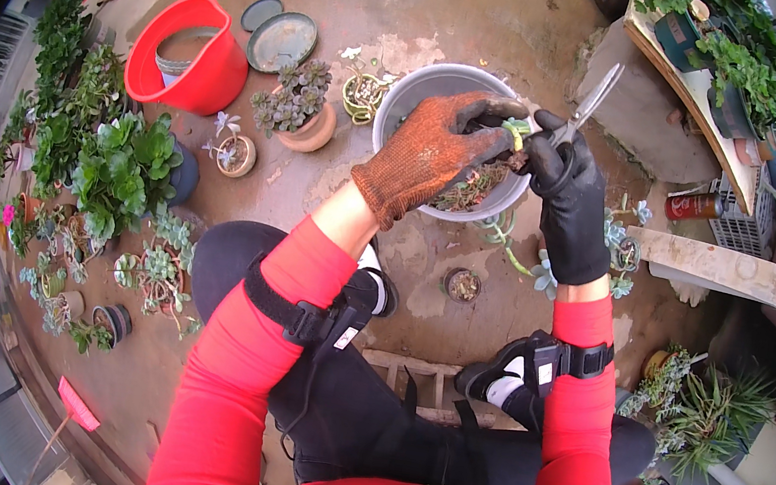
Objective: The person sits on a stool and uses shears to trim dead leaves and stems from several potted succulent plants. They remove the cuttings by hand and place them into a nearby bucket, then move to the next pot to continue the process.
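Note:
An orange work glove with dark fingertips covers my left hand (440, 145), whose fingers pinch a small green and yellow succulent cutting (514, 135). My right hand (571, 187), in a black glove, grips a pair of scissors (596, 100) with the blades pointing up and away from me. The right fingertips are close to the cutting's lower end; whether they touch it I cannot tell. Both hands are above a grey plastic basin (411, 88). Dry plant debris (471, 189) lies inside it, partly hidden by my left hand.
A red bucket (228, 79), green saucers (282, 42) and a potted dark succulent (297, 97) stand at the far left. Leafy potted plants (125, 165) crowd the left side. A small pot (462, 284) sits between my feet. To the right are a drink can (694, 206) and a board (719, 266).

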Motion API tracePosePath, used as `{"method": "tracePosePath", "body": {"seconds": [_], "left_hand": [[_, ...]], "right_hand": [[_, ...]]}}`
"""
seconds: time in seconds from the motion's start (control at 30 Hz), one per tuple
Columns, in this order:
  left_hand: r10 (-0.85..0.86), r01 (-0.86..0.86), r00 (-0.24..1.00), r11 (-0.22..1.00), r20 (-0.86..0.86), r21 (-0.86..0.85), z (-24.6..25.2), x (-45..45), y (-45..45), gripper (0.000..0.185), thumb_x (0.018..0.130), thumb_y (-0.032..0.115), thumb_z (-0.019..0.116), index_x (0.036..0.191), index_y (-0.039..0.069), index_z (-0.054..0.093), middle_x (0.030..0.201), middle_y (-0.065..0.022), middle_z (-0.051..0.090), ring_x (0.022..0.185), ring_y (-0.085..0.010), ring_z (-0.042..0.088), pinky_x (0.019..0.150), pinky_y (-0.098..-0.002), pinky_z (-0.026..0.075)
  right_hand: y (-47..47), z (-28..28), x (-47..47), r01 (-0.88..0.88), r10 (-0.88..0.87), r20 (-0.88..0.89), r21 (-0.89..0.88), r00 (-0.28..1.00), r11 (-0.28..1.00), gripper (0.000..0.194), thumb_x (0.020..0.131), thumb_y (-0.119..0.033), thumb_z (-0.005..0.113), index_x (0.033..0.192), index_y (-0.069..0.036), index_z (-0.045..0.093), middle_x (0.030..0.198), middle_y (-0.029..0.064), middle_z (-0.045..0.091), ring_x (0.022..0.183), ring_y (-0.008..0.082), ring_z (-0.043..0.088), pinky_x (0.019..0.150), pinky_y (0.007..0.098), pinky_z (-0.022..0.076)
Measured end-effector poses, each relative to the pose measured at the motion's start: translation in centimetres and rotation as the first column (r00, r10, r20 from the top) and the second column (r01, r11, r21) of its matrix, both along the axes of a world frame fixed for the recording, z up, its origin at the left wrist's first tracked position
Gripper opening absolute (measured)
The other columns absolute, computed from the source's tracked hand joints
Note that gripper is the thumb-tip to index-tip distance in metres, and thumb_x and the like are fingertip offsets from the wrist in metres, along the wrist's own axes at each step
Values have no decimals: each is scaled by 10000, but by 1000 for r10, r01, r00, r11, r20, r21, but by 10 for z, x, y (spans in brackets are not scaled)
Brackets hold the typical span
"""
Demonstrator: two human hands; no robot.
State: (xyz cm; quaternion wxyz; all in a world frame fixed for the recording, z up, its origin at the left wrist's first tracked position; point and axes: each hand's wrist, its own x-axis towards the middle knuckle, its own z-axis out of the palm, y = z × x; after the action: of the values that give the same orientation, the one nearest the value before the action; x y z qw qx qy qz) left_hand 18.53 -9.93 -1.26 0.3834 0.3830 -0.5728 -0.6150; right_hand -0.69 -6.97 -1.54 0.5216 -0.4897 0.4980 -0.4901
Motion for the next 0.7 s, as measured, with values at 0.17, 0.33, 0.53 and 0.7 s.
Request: {"method": "tracePosePath", "body": {"seconds": [0.17,0.33,0.53,0.7], "left_hand": [[269,-274,960,960,-79,-54,-2,1,-4,319,927,111,625,1214,-27,606,1141,-99,660,1046,-145,609,950,-290,479],[438,-433,898,864,-42,-255,-7,-4,-4,297,880,-2,627,1175,-28,609,1134,-99,650,1023,-160,629,927,-293,497],[516,-381,855,690,49,-616,-6,-7,-3,324,782,7,658,1103,29,618,1060,-162,598,975,-336,632,855,-382,511],[550,-313,827,623,117,-717,0,-6,1,342,754,-15,691,1087,42,640,1090,-146,618,1012,-317,635,878,-366,513]], "right_hand": [[25,-5,-3,-92,94,-130,19,987,996,456,1016,-372,520,1271,6,536,833,48,639,778,113,608,675,238,446],[69,-2,10,-345,341,89,36,936,938,511,1015,-403,507,1285,30,509,948,86,655,864,143,614,799,285,476],[72,16,29,-423,405,191,63,894,904,431,1037,-295,484,1311,37,486,952,84,654,876,149,611,810,288,474],[57,26,33,-427,412,-177,-51,894,903,378,1052,-236,420,1304,35,500,931,87,649,871,155,607,838,302,465]]}}
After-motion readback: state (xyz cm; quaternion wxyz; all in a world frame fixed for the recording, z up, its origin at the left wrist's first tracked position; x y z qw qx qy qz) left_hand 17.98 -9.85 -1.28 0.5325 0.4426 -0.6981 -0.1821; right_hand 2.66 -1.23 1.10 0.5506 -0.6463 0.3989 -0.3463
